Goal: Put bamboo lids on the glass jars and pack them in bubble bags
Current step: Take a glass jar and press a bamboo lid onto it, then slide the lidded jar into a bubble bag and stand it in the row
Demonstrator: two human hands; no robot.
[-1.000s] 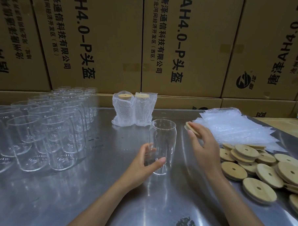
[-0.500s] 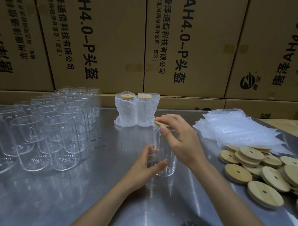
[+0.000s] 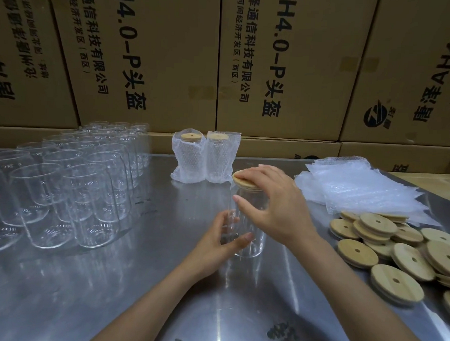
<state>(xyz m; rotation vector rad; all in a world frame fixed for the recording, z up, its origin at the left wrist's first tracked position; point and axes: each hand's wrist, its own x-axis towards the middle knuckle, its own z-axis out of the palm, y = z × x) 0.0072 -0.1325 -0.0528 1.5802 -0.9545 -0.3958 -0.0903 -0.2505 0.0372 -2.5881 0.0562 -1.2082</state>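
A clear glass jar stands upright at the middle of the steel table. My left hand grips its lower half from the left. A round bamboo lid lies on the jar's mouth, and my right hand presses on it with fingers laid flat across the top and the thumb against the jar's neck. Loose bamboo lids are heaped at the right. A stack of bubble bags lies behind them. Two lidded jars in bubble bags stand at the back.
Several empty glass jars stand in rows on the table's left side. A wall of printed cardboard boxes runs along the far edge. A wooden surface shows at the far right.
My right hand carried the lid from the right onto the jar's mouth and now lies flat across it. My left hand kept its hold on the jar.
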